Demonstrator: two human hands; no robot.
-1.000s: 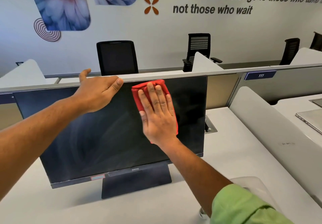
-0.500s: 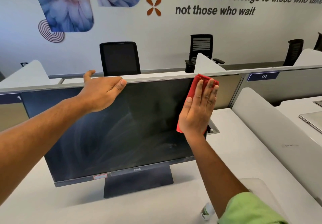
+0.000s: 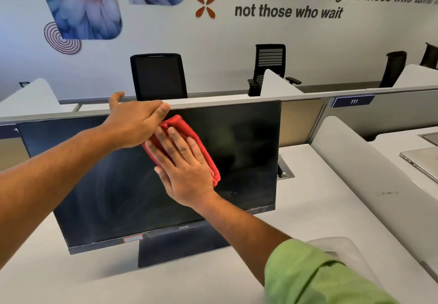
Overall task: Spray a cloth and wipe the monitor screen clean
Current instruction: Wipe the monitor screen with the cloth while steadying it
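A black monitor (image 3: 248, 152) stands on the white desk (image 3: 308, 213), its dark screen streaked with smears. My left hand (image 3: 135, 123) grips the monitor's top edge near the middle, thumb over the back. A folded red cloth (image 3: 189, 130) lies flat against the upper middle of the screen. My right hand (image 3: 182, 164) presses on it with fingers spread, just below and touching my left hand. The spray bottle is not visible.
A grey partition (image 3: 355, 95) runs behind the monitor. A white curved divider (image 3: 369, 173) stands to the right, with a laptop (image 3: 424, 161) beyond it. A cable hatch (image 3: 285, 171) sits in the desk behind the screen's right edge. Black office chairs (image 3: 158, 76) stand behind.
My right hand swept the cloth from the screen's middle to its upper right corner, then back left to the upper middle. My left hand stayed on the top edge.
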